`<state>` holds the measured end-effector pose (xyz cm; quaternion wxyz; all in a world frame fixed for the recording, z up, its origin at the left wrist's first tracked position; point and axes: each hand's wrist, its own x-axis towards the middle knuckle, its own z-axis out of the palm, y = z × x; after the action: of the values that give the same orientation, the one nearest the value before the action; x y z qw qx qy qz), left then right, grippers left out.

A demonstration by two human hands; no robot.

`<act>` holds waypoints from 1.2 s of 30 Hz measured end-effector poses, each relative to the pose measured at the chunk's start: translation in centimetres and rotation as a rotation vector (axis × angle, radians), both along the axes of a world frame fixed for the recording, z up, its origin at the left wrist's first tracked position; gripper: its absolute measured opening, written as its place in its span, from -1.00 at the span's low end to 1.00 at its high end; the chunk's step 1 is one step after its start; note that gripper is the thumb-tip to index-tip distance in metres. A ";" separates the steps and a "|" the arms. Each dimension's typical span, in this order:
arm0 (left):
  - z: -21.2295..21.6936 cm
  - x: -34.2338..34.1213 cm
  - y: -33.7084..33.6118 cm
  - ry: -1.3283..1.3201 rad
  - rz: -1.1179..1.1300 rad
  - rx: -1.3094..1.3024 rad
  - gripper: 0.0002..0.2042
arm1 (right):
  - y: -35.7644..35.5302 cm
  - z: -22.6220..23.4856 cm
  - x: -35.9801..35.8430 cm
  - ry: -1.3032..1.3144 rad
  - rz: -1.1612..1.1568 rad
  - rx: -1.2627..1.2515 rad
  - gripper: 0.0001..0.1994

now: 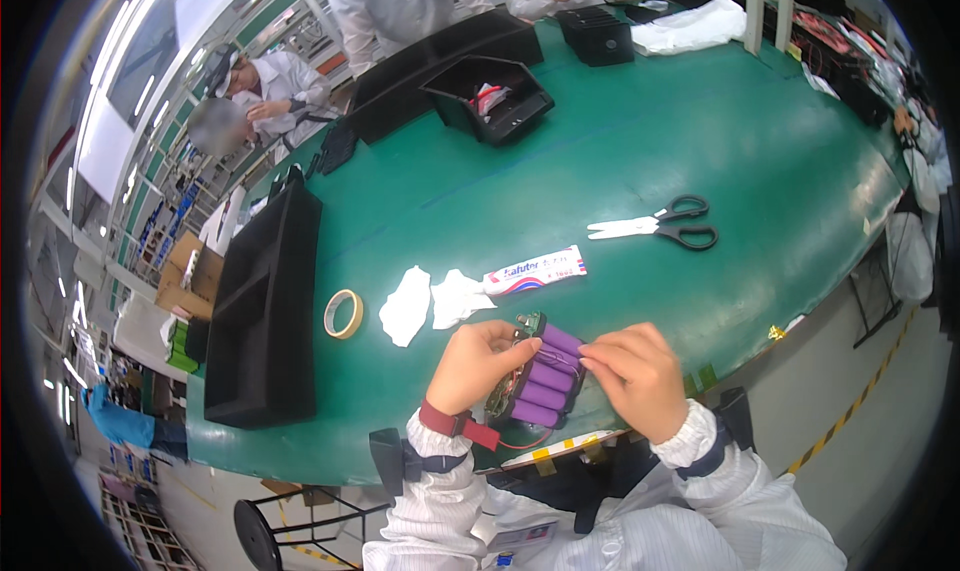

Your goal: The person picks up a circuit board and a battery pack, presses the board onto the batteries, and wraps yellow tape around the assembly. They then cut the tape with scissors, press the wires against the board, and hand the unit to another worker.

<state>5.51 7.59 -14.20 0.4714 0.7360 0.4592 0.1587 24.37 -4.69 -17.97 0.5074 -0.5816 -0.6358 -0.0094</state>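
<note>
A battery pack [540, 384] of several purple cylindrical cells, with a green circuit board along its left side, is at the table's near edge. My left hand [478, 364] grips it from the left, thumb over the board side. At the pack's upper right corner, my right hand [634, 375] pinches with thumb and forefinger; whatever is between those fingertips is too small to make out. A red wrist strap [445, 420] circles my left wrist, and a thin red wire runs below the pack.
Beyond the pack lie a white glue tube [535, 271], crumpled white tissues [407, 307], a tape roll [343, 314] and black-handled scissors [660, 225]. Black trays [262, 316] stand at left, a black bin [487, 101] farther back. Co-workers in white coats are across the green table [450, 196].
</note>
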 end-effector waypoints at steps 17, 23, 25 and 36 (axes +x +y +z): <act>-5.8 -1.9 0.7 -0.504 0.032 -0.465 -0.70 | 3.3 0.2 -2.2 -0.212 0.201 -0.137 -0.83; -7.3 -1.6 1.0 -0.532 0.016 -0.479 -0.74 | 3.5 0.5 -2.4 -0.213 0.225 -0.167 -0.83; -7.1 -1.6 1.0 -0.522 0.003 -0.515 -0.78 | 3.5 0.3 -2.3 -0.246 0.221 -0.157 -0.82; -5.7 -1.5 0.4 -0.447 0.011 -0.493 -0.76 | 3.7 0.1 -1.6 -0.429 0.234 -0.078 -0.75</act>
<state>4.03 8.02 -19.91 0.7234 0.5445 0.3730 0.2028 22.79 -1.04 -17.83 0.3354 -0.5078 -0.7920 -0.0491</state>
